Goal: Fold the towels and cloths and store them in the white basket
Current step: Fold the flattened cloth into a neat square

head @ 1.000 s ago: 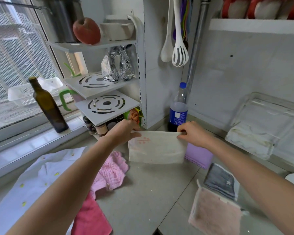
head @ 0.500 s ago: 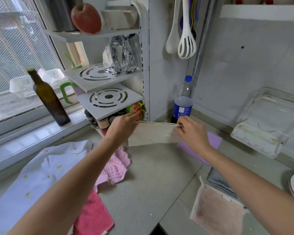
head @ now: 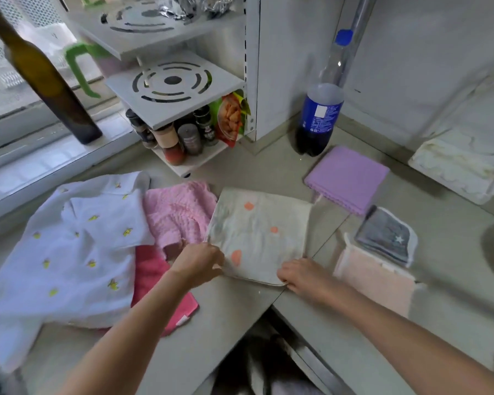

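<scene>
A cream cloth with orange spots (head: 258, 232) lies flat on the grey counter. My left hand (head: 198, 262) pinches its near left corner and my right hand (head: 304, 273) grips its near right corner. To the left lie a light pink knitted cloth (head: 177, 212), a bright pink cloth (head: 151, 273) and a large white cloth with yellow marks (head: 69, 252). To the right lie a folded purple cloth (head: 347, 179), a grey cloth with a star (head: 387, 236) and a peach cloth (head: 375, 276). A white basket (head: 50, 34) sits blurred on the window sill.
A white corner rack (head: 171, 81) with spice jars (head: 180, 139) stands behind the cloths. A dark green bottle (head: 44, 76) is on the sill at the left, a blue-labelled soda bottle (head: 320, 115) by the wall, a clear container (head: 462, 158) at the right.
The cream cloth was held up in the air between both hands; now it lies spread flat on the counter, with both hands at its near edge. The camera has tilted downward.
</scene>
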